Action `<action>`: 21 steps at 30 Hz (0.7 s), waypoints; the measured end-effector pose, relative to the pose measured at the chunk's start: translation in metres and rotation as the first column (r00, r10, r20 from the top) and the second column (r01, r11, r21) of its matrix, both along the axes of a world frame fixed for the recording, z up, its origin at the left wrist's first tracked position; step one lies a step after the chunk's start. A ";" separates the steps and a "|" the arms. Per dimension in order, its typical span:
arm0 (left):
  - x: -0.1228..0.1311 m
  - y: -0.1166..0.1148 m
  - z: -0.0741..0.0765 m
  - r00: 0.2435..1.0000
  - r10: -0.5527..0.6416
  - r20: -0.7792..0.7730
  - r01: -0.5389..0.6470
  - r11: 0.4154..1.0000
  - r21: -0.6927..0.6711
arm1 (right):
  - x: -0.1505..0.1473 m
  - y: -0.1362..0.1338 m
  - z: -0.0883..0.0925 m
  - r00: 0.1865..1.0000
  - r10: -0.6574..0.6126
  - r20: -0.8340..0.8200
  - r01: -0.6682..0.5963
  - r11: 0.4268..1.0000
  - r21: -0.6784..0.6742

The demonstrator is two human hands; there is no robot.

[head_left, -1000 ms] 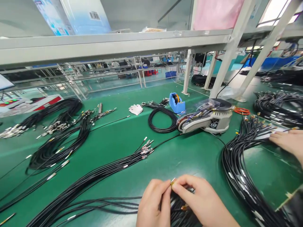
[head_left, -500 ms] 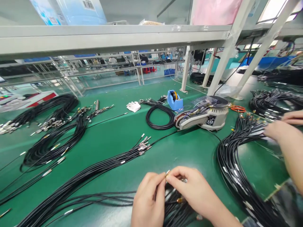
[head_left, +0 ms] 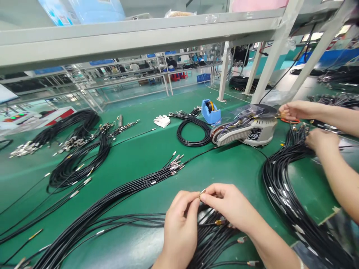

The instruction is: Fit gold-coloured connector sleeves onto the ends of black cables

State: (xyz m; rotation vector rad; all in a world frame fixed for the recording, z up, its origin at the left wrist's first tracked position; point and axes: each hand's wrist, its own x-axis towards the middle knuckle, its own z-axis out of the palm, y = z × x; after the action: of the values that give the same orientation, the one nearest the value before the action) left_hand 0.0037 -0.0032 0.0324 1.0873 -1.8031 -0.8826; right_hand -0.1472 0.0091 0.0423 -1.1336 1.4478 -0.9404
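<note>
Fingertip to fingertip, my left hand (head_left: 182,228) and my right hand (head_left: 231,207) pinch a small brass-coloured cable connector (head_left: 202,192) between them. Both hands are closed on it; most of the connector is covered by the fingers. Beneath them lies a bunch of black cables (head_left: 214,239) with metal ends, partly hidden by my hands. Several loose black cables (head_left: 134,220) run out to the left of my left hand. Farther forward stretches a long cable bundle (head_left: 120,192), its metal-tipped ends pointing right.
A tape dispensing machine (head_left: 254,129) and a blue tape dispenser (head_left: 211,112) stand toward the back. A white glove (head_left: 162,121) lies left of a coiled cable (head_left: 193,132). At right, a co-worker's hands (head_left: 322,142) reach over a large cable bundle (head_left: 276,183). A shelf beam (head_left: 140,39) crosses overhead.
My hands keep the same pinch on the connector, and the view has shifted slightly. One of the co-worker's hands has moved left to the tape dispensing machine.
</note>
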 end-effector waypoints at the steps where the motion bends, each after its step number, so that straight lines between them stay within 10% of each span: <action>1: 0.000 0.000 0.002 1.000 0.004 -0.022 -0.003 0.999 0.041 | -0.001 0.000 0.000 1.000 0.005 0.006 -0.005 1.000 -0.007; 21: 0.004 -0.009 0.019 0.982 0.018 -0.186 0.025 0.973 0.228 | 0.002 -0.008 0.013 0.999 0.045 -0.026 -0.048 0.988 -0.145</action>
State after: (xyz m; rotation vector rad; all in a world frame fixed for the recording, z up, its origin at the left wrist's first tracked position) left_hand 0.0077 -0.0118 0.0514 1.1036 -1.5760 -1.1790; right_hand -0.1449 0.0011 0.0556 -1.2832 1.3822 -1.0162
